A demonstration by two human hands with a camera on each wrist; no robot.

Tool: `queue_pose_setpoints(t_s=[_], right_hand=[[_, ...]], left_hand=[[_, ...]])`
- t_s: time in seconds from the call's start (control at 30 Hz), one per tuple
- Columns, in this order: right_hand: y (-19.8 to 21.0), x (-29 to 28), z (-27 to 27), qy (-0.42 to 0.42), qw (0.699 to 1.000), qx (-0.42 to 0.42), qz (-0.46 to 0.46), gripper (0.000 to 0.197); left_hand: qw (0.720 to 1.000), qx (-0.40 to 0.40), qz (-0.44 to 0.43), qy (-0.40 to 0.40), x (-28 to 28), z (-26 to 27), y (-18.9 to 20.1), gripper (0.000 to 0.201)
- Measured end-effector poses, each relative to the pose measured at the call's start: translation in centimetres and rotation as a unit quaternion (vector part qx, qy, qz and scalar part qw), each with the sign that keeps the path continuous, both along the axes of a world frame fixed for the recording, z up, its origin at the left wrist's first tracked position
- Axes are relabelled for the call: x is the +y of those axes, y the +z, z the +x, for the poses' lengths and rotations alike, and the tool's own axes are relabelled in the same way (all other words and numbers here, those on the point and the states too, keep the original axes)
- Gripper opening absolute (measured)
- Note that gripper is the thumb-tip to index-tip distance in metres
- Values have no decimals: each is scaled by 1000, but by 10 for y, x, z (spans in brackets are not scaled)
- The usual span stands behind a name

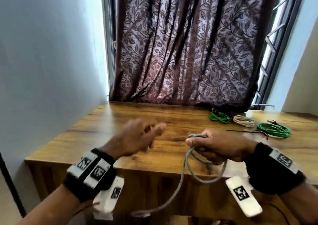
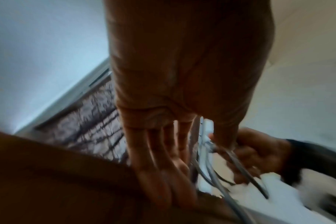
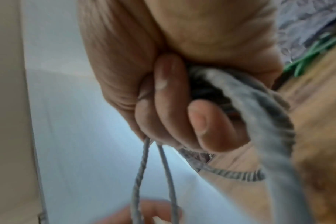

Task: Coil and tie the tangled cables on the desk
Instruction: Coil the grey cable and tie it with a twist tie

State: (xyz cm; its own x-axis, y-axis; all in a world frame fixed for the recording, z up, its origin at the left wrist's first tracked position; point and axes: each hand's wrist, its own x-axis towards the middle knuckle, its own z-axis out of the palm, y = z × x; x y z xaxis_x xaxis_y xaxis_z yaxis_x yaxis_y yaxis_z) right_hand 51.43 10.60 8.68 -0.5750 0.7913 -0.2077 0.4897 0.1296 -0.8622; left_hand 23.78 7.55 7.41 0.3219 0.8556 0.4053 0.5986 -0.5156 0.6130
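My right hand (image 1: 204, 146) grips several loops of a grey cable (image 1: 188, 164) above the front edge of the wooden desk (image 1: 120, 118). In the right wrist view its fingers (image 3: 167, 97) curl round the grey cable (image 3: 259, 109). Loops hang below the fist and a loose tail (image 1: 154, 209) trails down in front of the desk. My left hand (image 1: 146, 135) hovers blurred to the left of the coil, fingers straight and spread, holding nothing. The left wrist view shows its fingers (image 2: 163, 159) extended beside the grey cable (image 2: 217, 178).
At the back right of the desk lie a green coil (image 1: 219, 117), a whitish coil (image 1: 243, 121) and a larger green coil (image 1: 273, 130), with a thin black tie (image 1: 246, 131) beside them. A leaf-patterned curtain (image 1: 185, 52) hangs behind; a wall borders the left.
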Motion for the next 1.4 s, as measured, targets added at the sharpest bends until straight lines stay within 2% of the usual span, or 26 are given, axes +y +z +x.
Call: queue_pose_setpoints(t_s=[0.07,0.13,0.17,0.23,0.27,0.4,0.5,0.6,0.7,0.77,0.8,0.83,0.87,0.93,0.97,1.03,1.1,1.13,1.2,1.27,1.33,1.4], right_hand=[[-5,1,-2,-16,998,46,-29,45],[-8,1,-5,-20,989,122,-83,43],[-7,0,-7,-20,981,156,-110,42],[-3,-4,-12,-11,965,212,-156,42],[0,-6,-14,-5,955,239,-174,43],[23,-21,-20,3,910,348,-225,47],[42,-37,-25,3,873,426,-238,48],[59,-53,-34,-20,836,501,-221,47],[76,-64,-42,-40,798,571,-187,44],[85,-68,-42,-55,771,612,-166,43],[88,-69,-42,-58,759,629,-157,44],[91,-69,-42,-59,748,644,-149,44],[93,-69,-43,-59,737,658,-142,43],[92,-64,-45,-58,718,684,-115,41],[91,-61,-47,-58,711,695,-93,40],[89,-54,-48,-65,699,711,-38,36],[89,-44,-49,-95,689,719,19,29],[88,-40,-49,-118,681,722,44,25],[82,-26,-50,-168,677,711,91,20],[68,-8,-48,-221,717,637,175,29],[45,10,-43,-275,772,488,300,41],[21,21,-38,-282,805,340,396,48]], left_hand=[[995,83,-58,-24,-23,13,-28,49],[987,159,-10,24,-42,28,-60,54],[987,152,23,48,-48,34,-73,48],[992,90,65,54,-53,42,-89,27],[993,68,84,50,-55,45,-91,24],[982,-16,169,82,-54,46,-86,44],[966,-74,224,104,-43,43,-73,42],[964,-167,198,64,-36,45,-60,40],[938,-243,221,111,-27,44,-58,36],[907,-342,186,163,-17,40,-64,39],[893,-394,135,173,-16,38,-65,41],[886,-427,70,168,-14,37,-68,41],[892,-425,9,158,-15,36,-68,40],[938,-318,-52,125,-17,38,-70,41],[960,-253,-53,104,-18,39,-70,40],[985,-158,-40,54,-21,39,-65,31],[999,-32,-36,6,-24,38,-58,24],[999,39,-33,-9,-27,39,-54,23],[990,129,-49,-32,-30,43,-47,18],[978,187,-79,-51,-37,49,-36,13],[969,233,-61,-62,-46,54,-24,17],[951,306,-8,-46,-57,58,-13,25]])
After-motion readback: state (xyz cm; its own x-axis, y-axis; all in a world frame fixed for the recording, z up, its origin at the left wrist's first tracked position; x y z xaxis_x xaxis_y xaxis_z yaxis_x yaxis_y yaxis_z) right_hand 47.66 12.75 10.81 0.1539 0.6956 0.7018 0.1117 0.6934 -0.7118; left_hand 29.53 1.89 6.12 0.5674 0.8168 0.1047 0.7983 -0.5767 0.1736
